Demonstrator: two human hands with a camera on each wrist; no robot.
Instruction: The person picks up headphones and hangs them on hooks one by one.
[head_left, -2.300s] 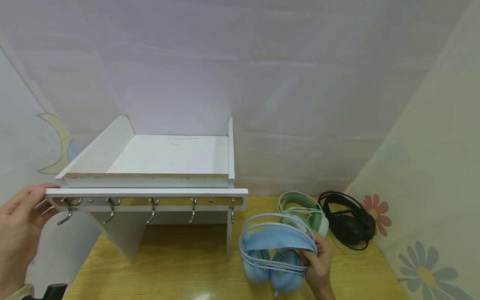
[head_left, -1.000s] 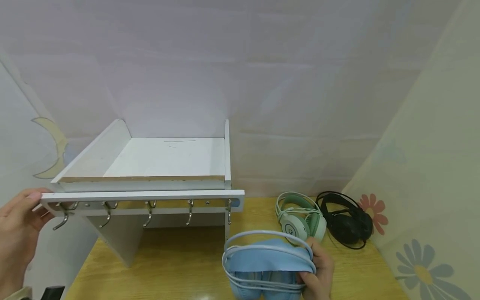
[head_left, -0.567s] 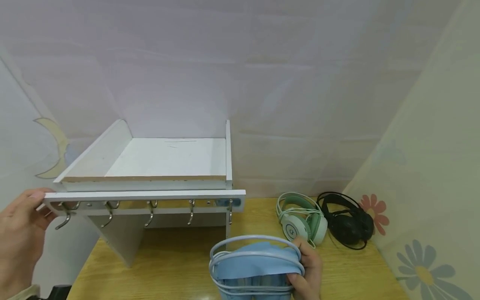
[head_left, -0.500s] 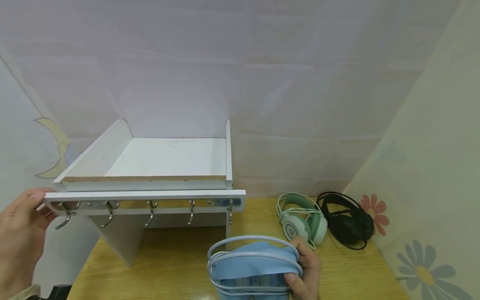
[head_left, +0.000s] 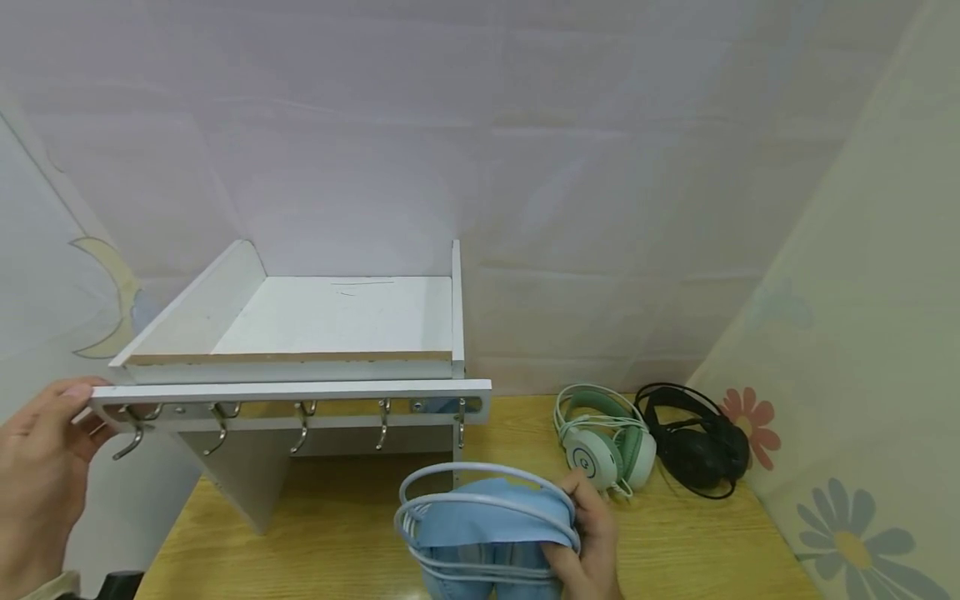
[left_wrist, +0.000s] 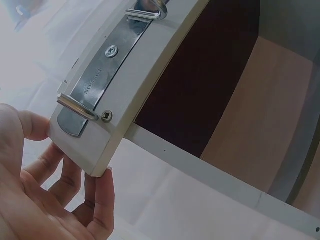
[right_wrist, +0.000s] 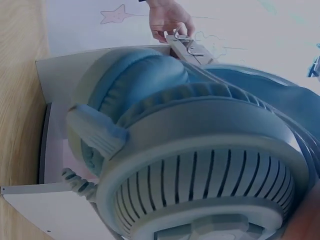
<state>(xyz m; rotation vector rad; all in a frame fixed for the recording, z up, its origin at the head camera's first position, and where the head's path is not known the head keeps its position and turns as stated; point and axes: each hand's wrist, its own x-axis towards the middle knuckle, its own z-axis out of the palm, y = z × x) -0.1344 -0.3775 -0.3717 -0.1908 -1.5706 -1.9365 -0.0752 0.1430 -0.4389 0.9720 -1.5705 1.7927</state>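
Observation:
Blue headphones (head_left: 487, 521) with their cable wound round them hang in my right hand (head_left: 588, 533), in front of the rack and low in the head view. The thumb and fingers grip the right side of the headband; the ear cups are partly cut off below. The right wrist view shows a ribbed ear cup (right_wrist: 210, 175) up close. My left hand (head_left: 48, 467) holds the left end of a white hook rail (head_left: 300, 390), thumb on one side and fingers on the other. Several metal hooks (head_left: 302, 427) run along that rail, all bare.
Behind the rail stands a white shelf unit (head_left: 360, 312) on the wooden table (head_left: 337, 533). Green-and-white headphones (head_left: 603, 442) and black headphones (head_left: 697, 446) lie at the right, near the cloth wall (head_left: 615, 208).
The blue headphones, in my right hand, have moved left and lower, from beside the green-and-white pair to in front of the rail's right end. My left hand keeps its hold on the rail.

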